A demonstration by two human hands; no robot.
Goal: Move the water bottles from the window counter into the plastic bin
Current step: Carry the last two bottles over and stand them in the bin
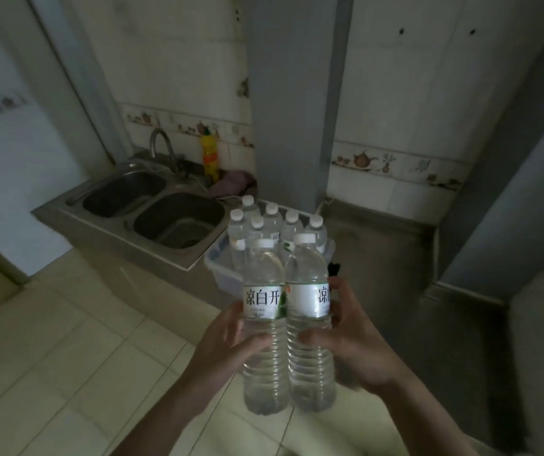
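I hold two clear water bottles with white caps upright and side by side in front of me. My left hand (227,340) grips the left bottle (264,327) below its white label. My right hand (356,337) grips the right bottle (310,320) at the same height. Behind and below them stands a pale plastic bin (218,264) beside the sink unit, with several more capped bottles (273,222) standing upright inside it. The held bottles hide the bin's front part.
A steel double sink (152,209) with a curved tap (162,143) is at the left. A yellow detergent bottle (210,156) and a pink cloth (231,184) sit behind it. A grey pillar (290,100) rises behind the bin. Tiled floor (66,357) lies below.
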